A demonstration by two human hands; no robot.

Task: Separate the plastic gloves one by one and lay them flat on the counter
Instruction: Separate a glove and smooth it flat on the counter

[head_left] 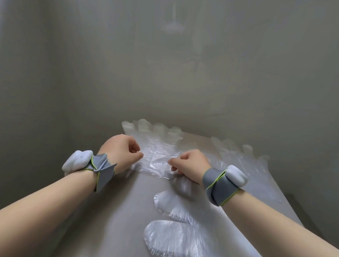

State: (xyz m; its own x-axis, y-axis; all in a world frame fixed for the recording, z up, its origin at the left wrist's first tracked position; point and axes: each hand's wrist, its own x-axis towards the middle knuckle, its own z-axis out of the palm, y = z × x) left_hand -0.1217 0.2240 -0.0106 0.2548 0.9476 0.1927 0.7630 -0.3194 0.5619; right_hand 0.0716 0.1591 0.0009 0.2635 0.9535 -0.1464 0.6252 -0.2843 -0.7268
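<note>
At the near end of the bench (pixel 112 213), laid plastic (pixel 168 238) lies flat with rounded lobes pointing left; whether it is one glove or two I cannot tell. It is best left alone, so the forearms passing above it should stay lifted and not drag across it.

Just beyond, the step in hand appears to be parting the cuff of the held glove (pixel 158 147). The film is thin and clingy, so I judge that a light pinch on the top layer alone is best. The two hands should draw slowly apart and pull low along the surface, so that a second sheet does not ride up with it. If layers come together, rubbing them between thumb and forefinger should free them.

Each wrist carries a grey wristband (pixel 220 186) with a white pod. The left hand (pixel 123 151) is knuckles-up with its fingers curled, and the thumb and forefinger seem to nip the cuff's left edge. The right hand (pixel 190 163) mirrors it, its fingers folded and the tips pinching the same cuff from the right.

Farther on, the held glove spreads flat, its digits reaching the wall (pixel 166 80). A far glove (pixel 246 161) lies beside it on the right.
</note>
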